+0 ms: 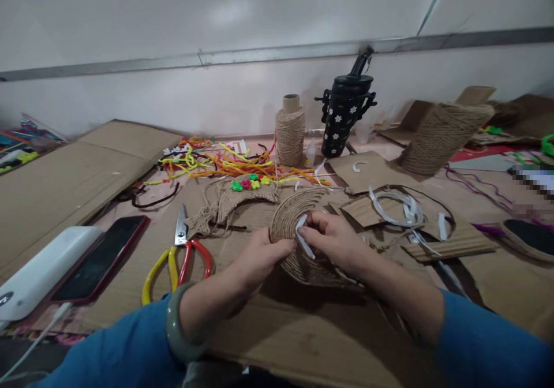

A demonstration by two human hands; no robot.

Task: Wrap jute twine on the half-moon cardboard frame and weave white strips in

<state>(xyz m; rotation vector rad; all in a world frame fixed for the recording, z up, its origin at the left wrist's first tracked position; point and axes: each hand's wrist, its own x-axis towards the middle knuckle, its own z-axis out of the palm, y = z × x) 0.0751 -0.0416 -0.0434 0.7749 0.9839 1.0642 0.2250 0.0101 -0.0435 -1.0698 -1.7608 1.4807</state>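
Note:
My left hand (259, 255) grips the near left edge of a round disc wrapped in jute twine (294, 215), held tilted above the cardboard. My right hand (335, 241) pinches a thin white strip (302, 238) against the disc's face. Both forearms wear blue sleeves, and a grey-green bangle (175, 324) sits on my left wrist. The lower part of the disc is hidden behind my hands.
Red-and-yellow scissors (179, 258), a dark phone (101, 258) and a white power bank (43, 272) lie at the left. Coloured pipe cleaners (216, 163), twine spools (289, 131) (441, 137), a black flowered tumbler (344, 116), white strips (396, 206) and cardboard scraps (450, 238) fill the back and right.

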